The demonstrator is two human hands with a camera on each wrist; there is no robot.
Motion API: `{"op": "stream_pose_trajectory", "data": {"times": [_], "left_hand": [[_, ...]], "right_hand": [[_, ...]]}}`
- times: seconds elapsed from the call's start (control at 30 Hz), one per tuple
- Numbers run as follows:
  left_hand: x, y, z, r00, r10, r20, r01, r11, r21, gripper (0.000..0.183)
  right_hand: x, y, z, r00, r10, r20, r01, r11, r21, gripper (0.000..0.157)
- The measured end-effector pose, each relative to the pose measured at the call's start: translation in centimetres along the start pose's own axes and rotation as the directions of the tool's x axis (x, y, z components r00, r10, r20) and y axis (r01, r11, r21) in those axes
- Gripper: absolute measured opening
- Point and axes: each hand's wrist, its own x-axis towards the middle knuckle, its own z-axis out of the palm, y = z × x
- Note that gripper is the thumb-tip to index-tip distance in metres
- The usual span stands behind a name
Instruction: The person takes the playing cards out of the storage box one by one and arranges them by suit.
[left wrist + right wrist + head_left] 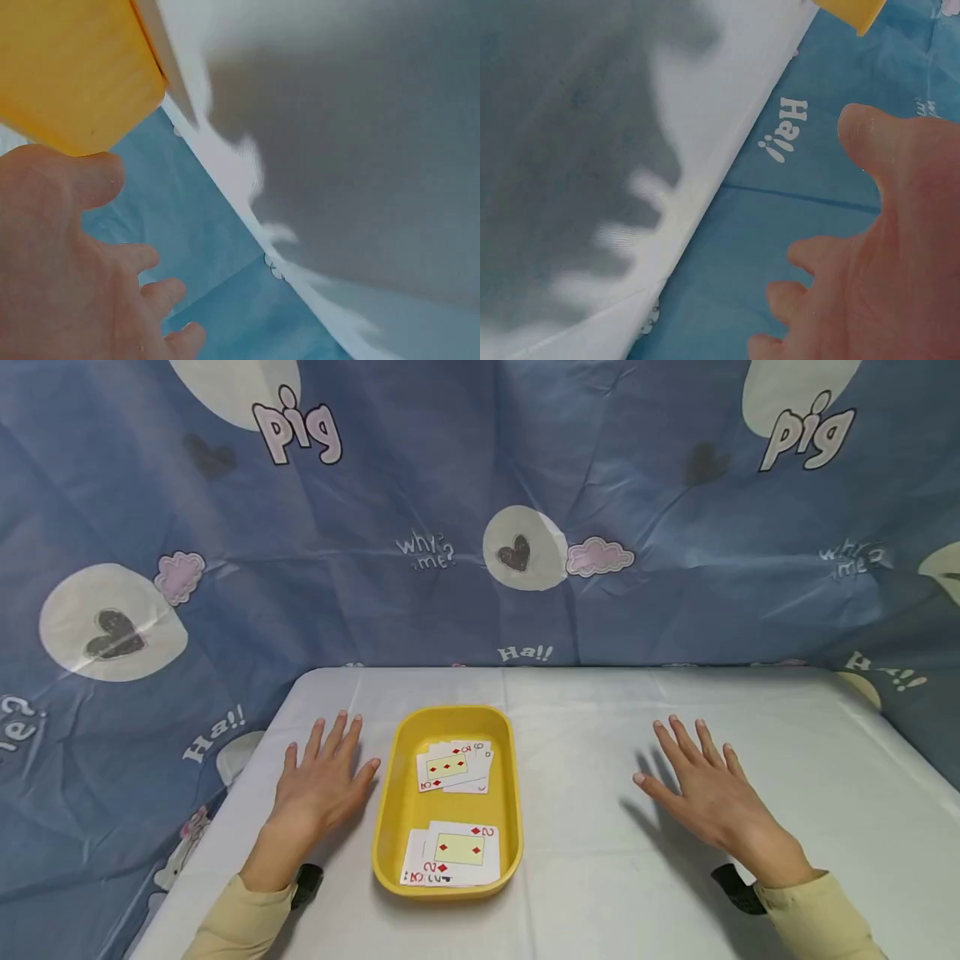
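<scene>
A yellow tray (pixel 381 852) with rounded corners stands on the white table, left of its middle. Inside it lie two groups of playing cards: a far pile (pixel 447 767) topped by a three of diamonds, and a near pile (pixel 461 853) topped by a two of diamonds. My left hand (pixel 318 789) hovers palm down just left of the tray, fingers spread and holding nothing. Well to the tray's right, my right hand (pixel 712 797) hangs over the table with spread fingers, also holding nothing. In the left wrist view the tray's side (pixel 82 75) appears beyond the left thumb.
The white tabletop (pixel 585 860) spreads out around the tray, with both hands' shadows on it. Behind and to the left hangs a blue printed cloth (pixel 420 618) with pigs' lettering and hearts. A dark band (pixel 738 889) sits at the right wrist.
</scene>
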Motion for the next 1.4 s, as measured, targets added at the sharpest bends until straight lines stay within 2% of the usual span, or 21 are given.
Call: {"op": "stream_pose_trajectory", "data": {"times": [0.17, 0.3, 0.47, 0.63, 0.73, 0.9, 1.13, 1.2, 1.33, 1.4], "left_hand": [[-0.5, -0.2, -0.9, 0.999, 0.027, -0.022, -0.027, 0.999, 0.022, 0.073], [-1.1, -0.1, -1.7, 0.997, 0.059, -0.042, -0.059, 0.998, -0.003, 0.073], [-2.1, 0.6, -2.2, 0.996, 0.081, -0.028, -0.083, 0.99, -0.114, 0.072], [-3.1, 1.8, -2.2, 0.994, 0.113, -0.002, -0.109, 0.954, -0.281, 0.072], [-3.9, 2.5, -2.3, 0.992, 0.117, 0.048, -0.089, 0.916, -0.391, 0.075], [-4.9, 3.4, -2.5, 0.985, 0.083, 0.15, 0.013, 0.836, -0.548, 0.08], [-5.9, 3.6, -2.1, 0.971, 0.046, 0.236, 0.131, 0.721, -0.68, 0.082], [-6.3, 3.5, -2.0, 0.963, 0.045, 0.264, 0.164, 0.68, -0.714, 0.083], [-6.9, 3.1, -1.6, 0.946, 0.071, 0.318, 0.222, 0.571, -0.79, 0.085], [-7.1, 2.9, -1.5, 0.941, 0.085, 0.326, 0.231, 0.54, -0.809, 0.085]], "right_hand": [[0.3, -0.1, -0.2, 1.0, -0.02, -0.007, 0.02, 1.0, -0.003, 0.087], [0.7, -0.4, 0.0, 0.999, -0.044, -0.015, 0.044, 0.999, -0.005, 0.086], [1.6, -1.0, 0.4, 0.994, -0.098, -0.043, 0.097, 0.995, -0.029, 0.084], [2.4, -1.9, 0.6, 0.976, -0.186, -0.109, 0.18, 0.982, -0.065, 0.08], [2.7, -2.4, 0.6, 0.959, -0.246, -0.139, 0.236, 0.968, -0.08, 0.077], [3.5, -3.2, 0.6, 0.926, -0.331, -0.18, 0.32, 0.943, -0.091, 0.075], [4.4, -4.4, 0.8, 0.895, -0.417, -0.156, 0.425, 0.905, 0.02, 0.071], [4.6, -4.8, 0.9, 0.882, -0.445, -0.153, 0.455, 0.89, 0.037, 0.069], [5.2, -5.7, 1.2, 0.859, -0.484, -0.166, 0.5, 0.863, 0.069, 0.067], [5.5, -6.2, 1.2, 0.853, -0.495, -0.163, 0.514, 0.852, 0.1, 0.067]]}}
